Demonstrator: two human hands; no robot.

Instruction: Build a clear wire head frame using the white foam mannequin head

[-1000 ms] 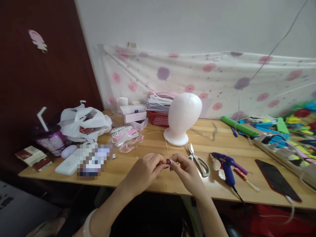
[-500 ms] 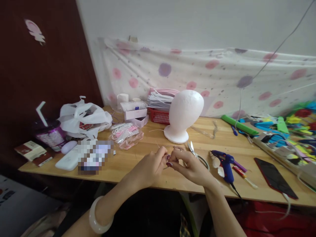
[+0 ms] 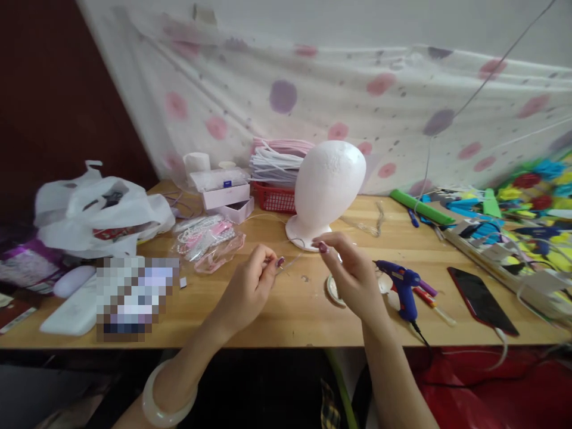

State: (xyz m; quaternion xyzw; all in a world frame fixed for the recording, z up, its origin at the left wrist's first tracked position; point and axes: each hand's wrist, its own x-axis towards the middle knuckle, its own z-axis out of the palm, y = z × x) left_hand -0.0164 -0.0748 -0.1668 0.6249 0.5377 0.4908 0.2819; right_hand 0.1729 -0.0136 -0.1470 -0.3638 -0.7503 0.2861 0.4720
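Wire [image 3: 291,262]: 1 thin, pale strand, stretched in the air just above the tabletop [image 3: 277,310], between the 2 hands near the front edge. Its far end is too fine to trace.

Left hand [image 3: 248,286]: at 9 o'clock from the wire; thumb and forefinger pressed together, pinching the wire's left end. A pale bangle [image 3: 163,405] sits on that wrist.

Right hand [image 3: 351,274]: at 3 o'clock from the wire; fingers curled, fingertips closed at the wire's right end. Whether they grip the wire itself cannot be told.

Foam head [image 3: 326,185]: white, upright on its round base, at 12 o'clock from the hands, near them.

Scissors [image 3: 333,289]: mostly hidden under the right hand; only a pale handle loop shows.

Glue gun [image 3: 400,283]: blue, lying on its side at 3 o'clock, just beside the right hand, cord running off the front edge.

Phone [image 3: 480,298]: dark, flat, red-edged, farther out at 3 o'clock.

Red basket [image 3: 272,202]: at 11 o'clock, beside the foam head, stacked with white and pink strips.

Pink box [image 3: 226,190]: at 10 o'clock, left of the basket.

Clear packet [image 3: 210,241]: holds pink and white pieces, at 10 o'clock, near the left hand.

White plastic bag [image 3: 98,211]: crumpled, far out at 9 o'clock.

Coloured paper pieces [image 3: 522,208]: piled at 2 o'clock, at the tabletop's right end.
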